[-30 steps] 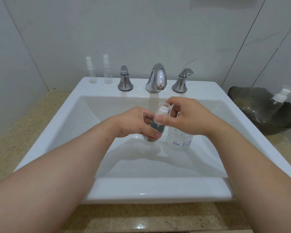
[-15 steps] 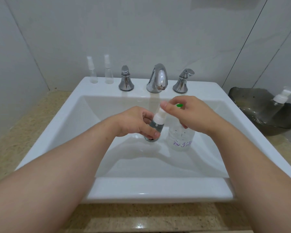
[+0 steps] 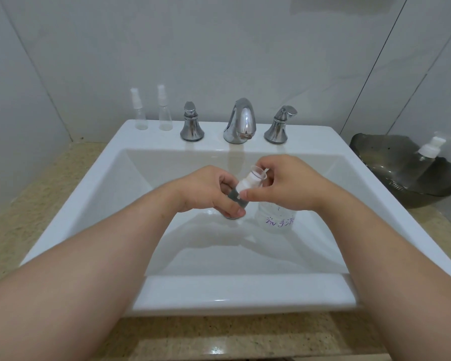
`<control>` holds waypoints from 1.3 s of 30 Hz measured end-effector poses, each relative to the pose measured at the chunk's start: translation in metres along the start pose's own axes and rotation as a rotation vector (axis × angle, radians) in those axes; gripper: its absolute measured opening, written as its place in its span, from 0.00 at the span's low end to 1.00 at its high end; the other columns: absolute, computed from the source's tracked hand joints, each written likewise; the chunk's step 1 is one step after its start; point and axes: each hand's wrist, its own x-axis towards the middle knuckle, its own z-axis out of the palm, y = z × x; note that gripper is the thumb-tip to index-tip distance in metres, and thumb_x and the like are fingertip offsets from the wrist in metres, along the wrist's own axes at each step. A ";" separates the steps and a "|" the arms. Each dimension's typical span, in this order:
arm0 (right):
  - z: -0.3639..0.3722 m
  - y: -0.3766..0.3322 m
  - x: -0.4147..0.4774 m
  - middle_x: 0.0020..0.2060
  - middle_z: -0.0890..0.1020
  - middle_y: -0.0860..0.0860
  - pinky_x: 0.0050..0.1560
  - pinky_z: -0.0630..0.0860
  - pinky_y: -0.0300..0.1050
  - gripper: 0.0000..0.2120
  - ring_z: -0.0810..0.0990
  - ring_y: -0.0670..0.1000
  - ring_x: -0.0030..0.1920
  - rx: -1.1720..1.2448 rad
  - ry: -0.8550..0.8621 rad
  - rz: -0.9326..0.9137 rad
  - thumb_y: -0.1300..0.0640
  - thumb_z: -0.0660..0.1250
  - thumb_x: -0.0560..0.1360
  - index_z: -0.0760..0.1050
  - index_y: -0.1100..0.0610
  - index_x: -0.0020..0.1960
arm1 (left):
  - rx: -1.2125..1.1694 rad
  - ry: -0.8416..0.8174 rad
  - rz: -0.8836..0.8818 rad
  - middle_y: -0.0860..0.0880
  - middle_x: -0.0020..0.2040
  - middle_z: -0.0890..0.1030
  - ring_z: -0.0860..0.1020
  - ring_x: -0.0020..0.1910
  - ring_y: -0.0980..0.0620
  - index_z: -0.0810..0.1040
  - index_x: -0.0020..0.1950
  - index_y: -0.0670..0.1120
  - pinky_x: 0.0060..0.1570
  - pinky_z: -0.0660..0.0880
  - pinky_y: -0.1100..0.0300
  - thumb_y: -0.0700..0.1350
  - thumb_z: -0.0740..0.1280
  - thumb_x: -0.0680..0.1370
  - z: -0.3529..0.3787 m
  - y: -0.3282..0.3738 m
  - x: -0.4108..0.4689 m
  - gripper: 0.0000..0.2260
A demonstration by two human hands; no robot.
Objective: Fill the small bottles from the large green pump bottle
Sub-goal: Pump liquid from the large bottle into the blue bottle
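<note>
A white sink [image 3: 232,293] fills the view, both bare forearms reaching over its basin. A large clear bottle [image 3: 279,220] with purple writing stands in the basin, under the right hand [image 3: 289,183]. The left hand [image 3: 208,188] curls its fingers round a small bottle [image 3: 238,195], tilted rightward, just beside the large one. The right hand's curled fingers pinch a clear cap [image 3: 258,173] over the small bottle's white top, thumb at its neck.

Right hand [image 3: 284,185] hides the top of the large bottle [image 3: 275,230], left hand [image 3: 206,190] covers much of the small bottle [image 3: 238,195], purple writing [image 3: 279,222] is too small to read, and forearms [image 3: 63,295] are cut off at the bottom edge.
</note>
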 end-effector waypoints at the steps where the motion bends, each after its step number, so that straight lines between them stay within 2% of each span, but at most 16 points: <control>1: 0.001 0.001 0.001 0.30 0.77 0.43 0.32 0.66 0.36 0.15 0.72 0.40 0.28 0.009 0.012 0.018 0.45 0.79 0.69 0.75 0.49 0.40 | 0.022 0.012 0.005 0.43 0.44 0.85 0.83 0.39 0.49 0.82 0.55 0.37 0.41 0.79 0.62 0.31 0.80 0.68 0.001 0.001 0.001 0.17; 3: 0.005 0.002 0.001 0.30 0.74 0.42 0.33 0.66 0.38 0.16 0.70 0.42 0.28 0.036 0.009 0.038 0.45 0.77 0.70 0.72 0.51 0.38 | 0.069 0.049 0.019 0.45 0.40 0.83 0.82 0.36 0.50 0.82 0.50 0.39 0.41 0.79 0.59 0.34 0.82 0.66 0.001 0.002 0.002 0.16; 5: 0.008 0.002 0.002 0.30 0.73 0.42 0.35 0.67 0.41 0.14 0.70 0.43 0.30 0.050 0.010 0.022 0.45 0.75 0.70 0.73 0.51 0.37 | 0.091 0.065 0.027 0.45 0.39 0.81 0.81 0.36 0.50 0.80 0.50 0.36 0.42 0.78 0.56 0.38 0.84 0.65 0.000 0.002 0.002 0.19; 7: 0.006 0.001 0.002 0.35 0.78 0.44 0.39 0.72 0.45 0.10 0.74 0.46 0.35 0.083 0.028 -0.006 0.47 0.75 0.70 0.76 0.49 0.43 | 0.070 0.051 0.030 0.46 0.37 0.80 0.79 0.33 0.51 0.81 0.50 0.34 0.39 0.76 0.59 0.36 0.83 0.66 0.001 0.003 0.001 0.17; 9: 0.002 0.000 0.000 0.38 0.79 0.46 0.40 0.73 0.45 0.11 0.75 0.46 0.36 0.120 0.024 -0.018 0.49 0.76 0.70 0.77 0.46 0.50 | 0.072 0.017 0.013 0.45 0.37 0.80 0.78 0.32 0.51 0.82 0.50 0.35 0.36 0.75 0.61 0.35 0.81 0.67 0.003 0.005 -0.001 0.15; 11: 0.003 0.001 0.000 0.32 0.74 0.43 0.38 0.70 0.43 0.07 0.71 0.45 0.33 0.103 0.032 -0.046 0.49 0.75 0.71 0.79 0.45 0.47 | 0.037 -0.030 -0.003 0.43 0.40 0.80 0.77 0.34 0.51 0.82 0.53 0.34 0.37 0.75 0.63 0.34 0.79 0.69 0.004 0.004 -0.002 0.15; 13: 0.004 0.002 0.003 0.26 0.71 0.42 0.37 0.70 0.44 0.05 0.72 0.47 0.32 0.095 0.112 -0.031 0.49 0.74 0.72 0.80 0.47 0.41 | -0.078 -0.082 -0.026 0.45 0.43 0.79 0.76 0.37 0.52 0.82 0.56 0.36 0.39 0.75 0.64 0.35 0.77 0.73 0.002 0.002 -0.003 0.13; 14: 0.005 0.004 0.005 0.26 0.72 0.44 0.37 0.72 0.44 0.06 0.75 0.49 0.33 0.109 0.173 -0.007 0.48 0.73 0.73 0.80 0.48 0.40 | -0.174 -0.115 -0.036 0.46 0.45 0.80 0.77 0.38 0.52 0.81 0.59 0.37 0.42 0.76 0.63 0.39 0.75 0.76 0.001 0.001 -0.003 0.13; 17: 0.003 0.005 0.007 0.33 0.81 0.55 0.37 0.74 0.45 0.07 0.80 0.54 0.36 0.148 0.326 0.034 0.48 0.70 0.74 0.78 0.49 0.39 | -0.457 -0.180 -0.120 0.39 0.54 0.83 0.82 0.41 0.48 0.77 0.66 0.38 0.51 0.80 0.56 0.56 0.68 0.79 -0.001 0.004 -0.003 0.25; 19: 0.003 0.005 0.005 0.34 0.82 0.57 0.36 0.75 0.46 0.07 0.80 0.54 0.35 0.166 0.349 0.023 0.49 0.70 0.74 0.78 0.49 0.39 | -0.503 -0.211 -0.167 0.38 0.52 0.84 0.83 0.39 0.46 0.77 0.64 0.39 0.49 0.81 0.56 0.62 0.61 0.79 0.001 0.010 -0.005 0.28; 23: 0.010 0.001 0.005 0.33 0.81 0.56 0.30 0.73 0.42 0.09 0.74 0.48 0.24 0.223 0.370 0.054 0.49 0.70 0.75 0.75 0.51 0.38 | -0.589 -0.128 -0.111 0.44 0.40 0.80 0.77 0.31 0.51 0.77 0.59 0.40 0.40 0.77 0.61 0.57 0.63 0.78 0.011 0.016 -0.007 0.22; 25: 0.013 -0.001 0.007 0.35 0.80 0.49 0.28 0.69 0.36 0.11 0.71 0.44 0.26 0.239 0.434 0.085 0.49 0.70 0.75 0.73 0.52 0.37 | -0.623 -0.076 -0.047 0.45 0.40 0.78 0.73 0.31 0.53 0.77 0.63 0.40 0.39 0.74 0.62 0.54 0.65 0.77 0.015 0.016 -0.006 0.21; 27: 0.014 -0.005 0.009 0.37 0.78 0.45 0.30 0.66 0.37 0.12 0.71 0.44 0.30 0.246 0.481 0.118 0.50 0.69 0.75 0.71 0.52 0.36 | -0.640 -0.028 0.024 0.45 0.40 0.77 0.71 0.31 0.53 0.76 0.67 0.41 0.38 0.70 0.62 0.52 0.66 0.76 0.020 0.017 -0.005 0.23; 30: 0.013 -0.006 0.011 0.32 0.75 0.45 0.31 0.64 0.43 0.12 0.69 0.46 0.30 0.323 0.509 0.178 0.51 0.67 0.75 0.69 0.52 0.35 | -0.611 0.106 0.111 0.46 0.39 0.77 0.72 0.32 0.53 0.75 0.68 0.38 0.38 0.69 0.61 0.50 0.65 0.79 0.030 0.019 -0.004 0.22; 34: 0.008 -0.001 0.013 0.27 0.74 0.48 0.29 0.63 0.40 0.12 0.69 0.51 0.27 0.488 0.489 0.242 0.52 0.68 0.73 0.70 0.54 0.34 | -0.378 0.268 0.196 0.46 0.41 0.78 0.75 0.34 0.54 0.75 0.58 0.42 0.37 0.71 0.60 0.44 0.63 0.85 0.043 0.025 -0.001 0.06; 39: 0.004 0.001 0.012 0.23 0.71 0.47 0.21 0.60 0.36 0.10 0.65 0.50 0.23 0.566 0.451 0.275 0.55 0.68 0.73 0.72 0.55 0.35 | -0.070 0.333 0.307 0.48 0.39 0.79 0.74 0.33 0.54 0.72 0.55 0.47 0.41 0.72 0.54 0.45 0.64 0.84 0.044 0.020 0.000 0.03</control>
